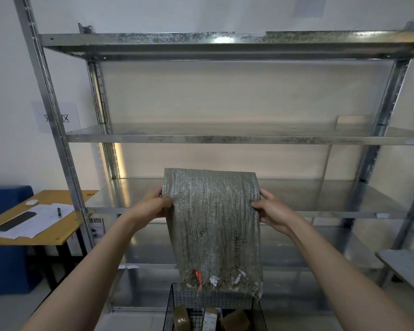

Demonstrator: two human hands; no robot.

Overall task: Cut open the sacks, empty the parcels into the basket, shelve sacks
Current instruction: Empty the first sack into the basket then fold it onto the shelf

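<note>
A grey woven sack (pixel 213 225) hangs folded over in front of the metal shelving unit (pixel 225 138). My left hand (pixel 151 206) grips its left edge and my right hand (pixel 274 211) grips its right edge, both near the top fold. The sack's frayed open end, with a red tie and white scraps, dangles over the black wire basket (pixel 170 306). Several brown parcels (pixel 234 320) lie inside the basket.
The shelf boards behind the sack hold nothing near it. A wooden desk (pixel 58 232) at left carries papers, a pen and a dark flat object. A blue bin (pixel 5 259) stands under the desk. A grey table corner (pixel 406 266) juts in at right.
</note>
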